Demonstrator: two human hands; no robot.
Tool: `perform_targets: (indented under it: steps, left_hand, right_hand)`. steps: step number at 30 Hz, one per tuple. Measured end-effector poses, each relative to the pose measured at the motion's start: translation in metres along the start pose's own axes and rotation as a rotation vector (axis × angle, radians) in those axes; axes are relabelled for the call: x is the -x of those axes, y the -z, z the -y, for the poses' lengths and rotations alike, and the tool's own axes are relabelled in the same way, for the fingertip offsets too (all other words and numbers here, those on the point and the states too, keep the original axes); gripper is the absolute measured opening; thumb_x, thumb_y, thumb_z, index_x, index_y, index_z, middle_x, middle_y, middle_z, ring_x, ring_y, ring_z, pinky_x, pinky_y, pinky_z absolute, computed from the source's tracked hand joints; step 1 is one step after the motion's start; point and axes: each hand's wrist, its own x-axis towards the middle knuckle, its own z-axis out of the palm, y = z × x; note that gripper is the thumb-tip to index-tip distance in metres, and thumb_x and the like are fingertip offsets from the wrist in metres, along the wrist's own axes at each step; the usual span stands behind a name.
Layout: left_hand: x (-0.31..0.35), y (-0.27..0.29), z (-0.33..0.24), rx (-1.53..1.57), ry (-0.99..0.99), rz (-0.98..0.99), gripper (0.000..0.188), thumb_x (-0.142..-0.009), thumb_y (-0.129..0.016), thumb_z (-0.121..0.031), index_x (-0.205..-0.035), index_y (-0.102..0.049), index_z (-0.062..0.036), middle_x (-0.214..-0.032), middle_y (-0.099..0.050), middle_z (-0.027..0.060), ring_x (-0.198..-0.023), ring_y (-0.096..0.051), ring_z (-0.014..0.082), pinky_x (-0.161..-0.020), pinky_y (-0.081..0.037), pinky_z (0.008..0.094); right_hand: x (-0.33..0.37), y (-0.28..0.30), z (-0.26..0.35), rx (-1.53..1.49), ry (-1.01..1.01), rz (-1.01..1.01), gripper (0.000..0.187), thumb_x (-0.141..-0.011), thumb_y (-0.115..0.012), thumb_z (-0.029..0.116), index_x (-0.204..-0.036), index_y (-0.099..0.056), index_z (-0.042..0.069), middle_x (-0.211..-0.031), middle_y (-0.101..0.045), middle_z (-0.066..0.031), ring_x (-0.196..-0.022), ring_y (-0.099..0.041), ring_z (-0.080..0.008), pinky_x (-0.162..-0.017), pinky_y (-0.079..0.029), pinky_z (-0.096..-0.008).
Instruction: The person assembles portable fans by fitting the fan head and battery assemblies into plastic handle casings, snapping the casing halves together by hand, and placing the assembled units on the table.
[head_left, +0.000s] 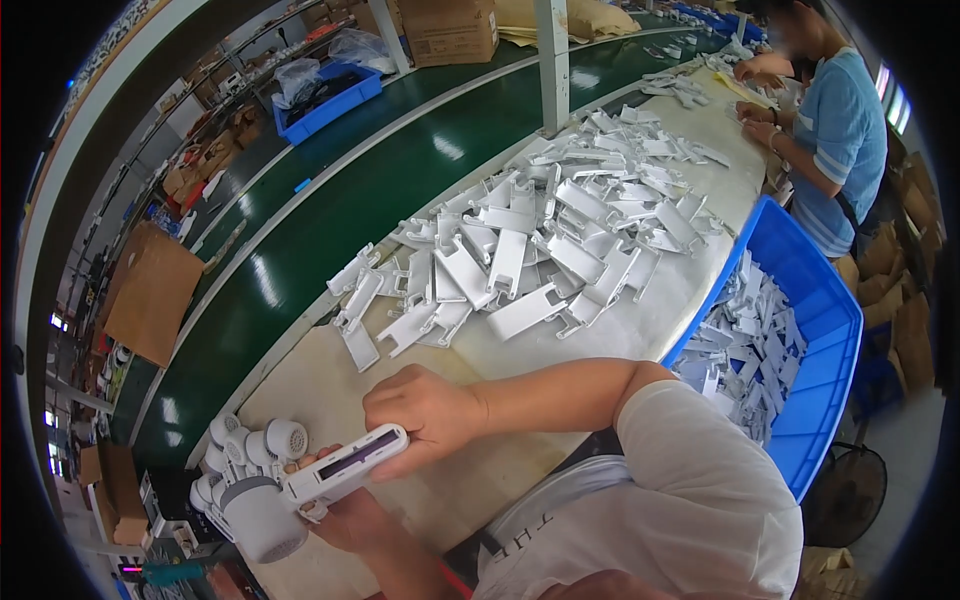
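Note:
I hold a white plastic appliance shaped like a hair dryer, with a long handle [345,466] that has a dark slot along its face. A rounded grey-and-white cylinder [262,522] sits at the handle's far left end and seems joined to it. My right hand [420,415] reaches across and grips the upper end of the handle. From below, my left hand [348,518] is closed around the lower part, with some fingers hidden behind it. Several similar white cylindrical heads [286,441] with perforated grilles lie just beyond, at the left.
A heap of white plastic shells [520,240] covers the middle of the worktable [510,385]. At right stands a blue bin [830,330] of white parts. A green conveyor belt [340,200] runs along the far side, past a white post [553,70]. A co-worker [840,140] works farther up.

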Motion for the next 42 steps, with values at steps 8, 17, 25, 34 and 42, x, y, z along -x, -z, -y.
perform_targets:
  steps: [8, 17, 25, 34, 42]
  left_hand:
    - [-0.034, 0.051, -0.018, -0.934, 0.433, 0.045, 0.025, -0.081, -0.058, -0.004, -0.105, -0.057, 0.0034, -0.097, -0.062, 0.0105, -0.09, -0.06, 0.0218, -0.082, -0.047, 0.0331]
    - [-0.039, 0.11, -0.04, -2.302, 0.293, 0.245, 0.042, -0.068, -0.063, -0.009, -0.108, -0.053, 0.0008, -0.101, -0.058, 0.0205, -0.09, -0.057, 0.0373, -0.074, -0.046, 0.0423]
    - [-0.052, 0.014, -0.046, -1.986, 0.022, 0.495, 0.05, -0.068, -0.064, -0.008, -0.115, -0.048, -0.0014, -0.11, -0.054, 0.0184, -0.1, -0.054, 0.0317, -0.085, -0.042, 0.0417]
    - [-0.033, -0.117, -0.007, 0.101, 0.499, 0.789, 0.019, -0.083, -0.059, -0.013, -0.092, -0.046, -0.0013, -0.086, -0.054, 0.0172, -0.071, -0.056, 0.0282, -0.07, -0.05, 0.042]
    - [-0.031, -0.114, -0.026, 0.113, 0.902, 0.43, 0.03, -0.079, -0.067, -0.014, -0.089, -0.042, -0.0039, -0.083, -0.051, 0.0196, -0.064, -0.049, 0.0215, -0.072, -0.05, 0.0443]
  right_hand:
    - [0.041, -0.024, -0.037, 0.03, -0.551, 0.648, 0.033, -0.084, -0.057, 0.036, -0.096, -0.061, 0.005, -0.084, -0.063, -0.0134, -0.08, -0.06, -0.0319, -0.072, -0.047, -0.0411]
    - [0.045, -0.028, -0.049, -0.024, -0.495, 0.609, 0.023, -0.083, -0.056, 0.025, -0.093, -0.062, 0.006, -0.088, -0.063, -0.01, -0.081, -0.061, -0.0279, -0.072, -0.047, -0.0383]
    - [0.049, -0.036, -0.049, -0.101, -0.517, 0.653, 0.02, -0.08, -0.057, 0.022, -0.09, -0.063, 0.007, -0.086, -0.063, -0.0106, -0.08, -0.061, -0.028, -0.07, -0.047, -0.0388]
    - [0.051, -0.032, -0.055, -0.109, -0.56, 0.707, 0.015, -0.08, -0.057, 0.022, -0.09, -0.063, 0.012, -0.085, -0.061, -0.0064, -0.08, -0.059, -0.0266, -0.069, -0.046, -0.0389]
    - [0.059, -0.032, -0.057, -0.066, -0.566, 0.697, 0.013, -0.081, -0.057, 0.021, -0.089, -0.062, 0.012, -0.082, -0.061, -0.0044, -0.079, -0.058, -0.0245, -0.067, -0.045, -0.0382]
